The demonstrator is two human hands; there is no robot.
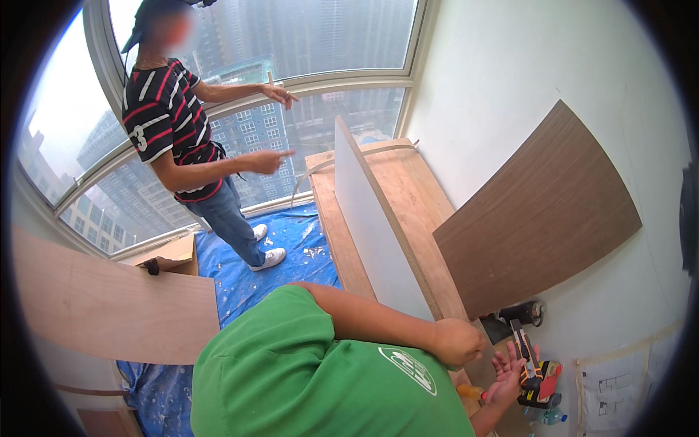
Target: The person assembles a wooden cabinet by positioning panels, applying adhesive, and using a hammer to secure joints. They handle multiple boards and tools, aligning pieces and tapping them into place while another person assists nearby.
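The board [375,240] stands on its long edge on the worktop [411,178], in the centre of the frame, running from the upper centre toward the lower right. Its white side faces left, and its narrow upper edge looks brown and bare. A thin strip [389,148] curves loosely at the far end of the worktop, upper centre, with its left end hanging over the side.

At the lower right, the left hand [459,342] is clenched near the board's close end; nothing shows inside it, though its fingertips are partly hidden. The right hand [504,382], palm up and half curled, appears to grasp a black-and-orange tool [530,362].

As for progress, the board is already set upright, while the strip lies unfastened and no part of it runs along the bare edge. Judging from that, the work on the board looks unfinished; how much is left cannot be told.

At the upper left, a co-worker [171,116] stands on a blue tarp [291,231], both arms out toward the board, holding neither it nor the strip. 2 more panels show: 1 brown [542,218] against the wall at right, 1 pale [116,298] at lower left
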